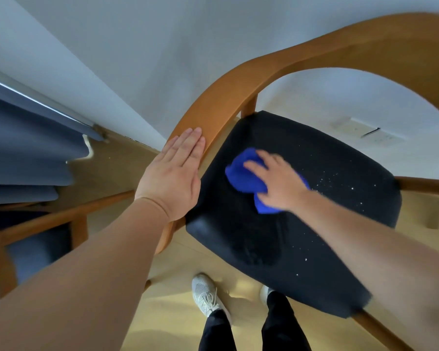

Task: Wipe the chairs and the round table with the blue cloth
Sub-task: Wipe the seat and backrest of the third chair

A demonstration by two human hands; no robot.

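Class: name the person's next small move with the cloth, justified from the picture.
Probably sweep the blue cloth under the right hand rightward across the dark seat: white specks lie just beyond it, and the left hand lies flat on the armrest.

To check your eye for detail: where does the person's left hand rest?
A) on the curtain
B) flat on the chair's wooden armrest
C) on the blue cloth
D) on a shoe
B: the left hand lies flat on the wooden armrest; the right hand presses the blue cloth.
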